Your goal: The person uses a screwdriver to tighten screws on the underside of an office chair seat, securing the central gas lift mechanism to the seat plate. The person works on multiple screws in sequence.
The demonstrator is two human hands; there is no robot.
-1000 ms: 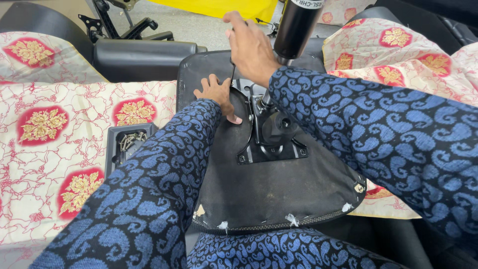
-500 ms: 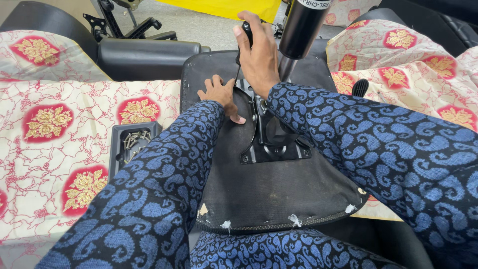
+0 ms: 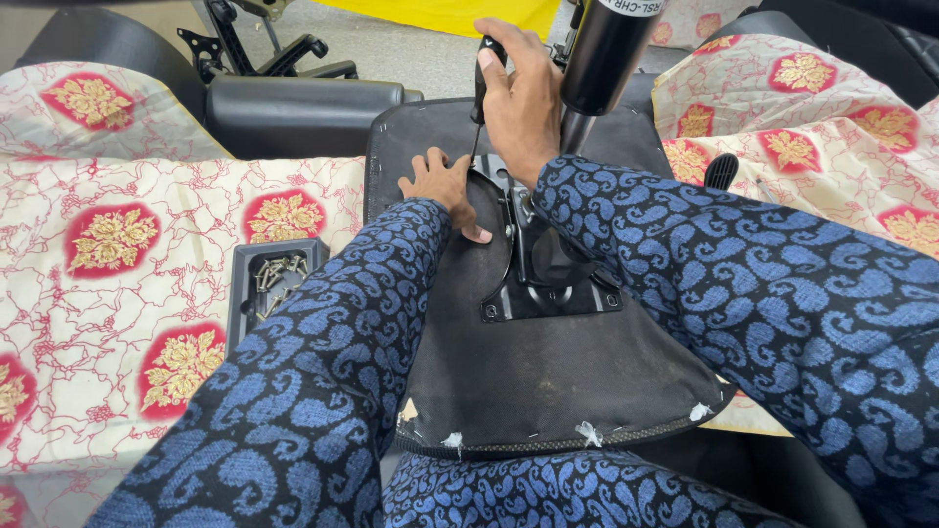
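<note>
Since approx half a sec ago our right hand has barely shifted: it stays raised over the far edge of the upturned chair seat, and the view has dipped a touch. One sec ago that hand sat lower and further left. Our right-hand grip is closed tight round the black handle of a screwdriver; the thin shaft runs down from the fist toward the metal mechanism plate bolted to the seat's underside. We can't tell whether the tip is seated in a screw, since the left hand hides that spot.

Our left hand lies flat on the seat's underside, fingers spread, touching the curved edge of the plate just beside the shaft. It grips nothing, palm down, pressing only.

Seat base rests across our lap, black fabric side up, w/ staples and torn white scraps along the near edge. A black gas-lift cylinder rises from the plate, just right of the right hand.

To our left, on the red-and-gold floral cloth, sits a small black tray of screws, near the left elbow. A black armrest pad lies beyond it. More floral cloth at right.
</note>
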